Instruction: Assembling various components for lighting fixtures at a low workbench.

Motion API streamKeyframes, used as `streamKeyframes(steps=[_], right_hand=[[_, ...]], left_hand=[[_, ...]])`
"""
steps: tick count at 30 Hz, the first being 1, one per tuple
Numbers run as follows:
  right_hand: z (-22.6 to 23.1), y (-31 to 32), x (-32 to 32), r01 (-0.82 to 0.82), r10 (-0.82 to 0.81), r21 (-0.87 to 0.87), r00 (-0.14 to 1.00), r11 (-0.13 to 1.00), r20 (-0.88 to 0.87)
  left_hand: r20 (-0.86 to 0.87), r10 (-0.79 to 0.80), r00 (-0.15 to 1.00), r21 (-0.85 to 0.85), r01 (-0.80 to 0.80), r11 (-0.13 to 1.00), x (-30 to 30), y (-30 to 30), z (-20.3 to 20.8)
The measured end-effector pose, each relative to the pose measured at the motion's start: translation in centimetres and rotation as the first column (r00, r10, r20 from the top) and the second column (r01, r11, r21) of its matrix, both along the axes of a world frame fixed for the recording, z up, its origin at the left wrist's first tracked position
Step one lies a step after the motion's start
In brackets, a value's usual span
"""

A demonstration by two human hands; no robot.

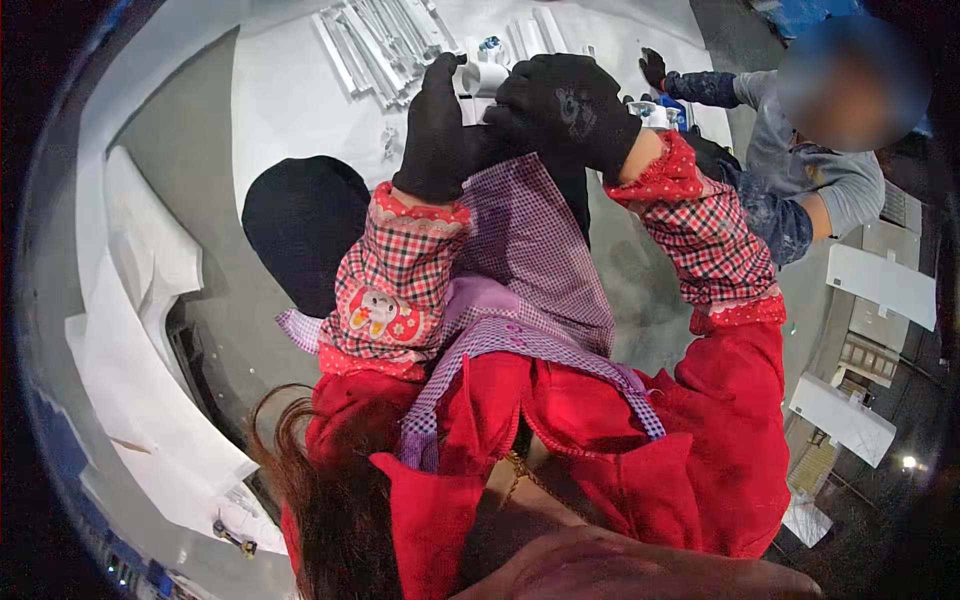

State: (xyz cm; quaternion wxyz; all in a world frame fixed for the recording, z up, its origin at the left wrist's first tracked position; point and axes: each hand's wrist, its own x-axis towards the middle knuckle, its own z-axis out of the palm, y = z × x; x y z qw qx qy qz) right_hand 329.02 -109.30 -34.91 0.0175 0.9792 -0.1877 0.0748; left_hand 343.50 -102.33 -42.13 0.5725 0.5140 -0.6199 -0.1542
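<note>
Black knit gloves cover both my hands, raised over the far side of the view above a white work surface [290,125]. My left hand [435,140] has its thumb stretched up and apart, its fingers reaching right and partly hidden by the other hand. My right hand [575,108] is closed, back of the hand upward; what its fingers hold is hidden. Between the left thumb and the right knuckles shows a short white cylindrical piece [485,79]. Whether it is held or lies on the surface behind, I cannot tell.
Several long white metal profiles [375,45] lie far left on the surface. A co-worker [820,165] at the right reaches toward small blue and white parts [660,112]. A round black stool seat [305,230] stands left of me; large white sheets [150,370] lie farther left.
</note>
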Motion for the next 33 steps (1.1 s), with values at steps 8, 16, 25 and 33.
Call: streamKeyframes(steps=[8, 16, 25, 33], right_hand=[[0.0, 0.1, 0.0, -0.068, 0.065, 0.013, 0.991, 0.998, 0.119], [0.1, 0.1, -0.2, -0.092, 0.083, 0.049, 0.982, 0.995, 0.172], [0.8, 0.6, 0.1, -0.069, 0.055, 0.071, 0.983, 0.995, 0.178], [-0.2, 0.2, -0.1, 0.031, -0.029, -0.028, 0.998, 0.999, 0.063]], left_hand=[[0.02, 0.053, 0.998, -0.12, -0.05, 0.992, 0.0, -0.7, -1.4], [0.075, 0.081, 0.994, -0.135, -0.07, 0.988, -0.1, -0.5, -0.9], [0.048, 0.043, 0.998, -0.209, -0.032, 0.977, 0.1, -0.3, -0.2], [0.087, 0.059, 0.994, -0.236, -0.037, 0.971, 0.1, -0.7, -1.1]])
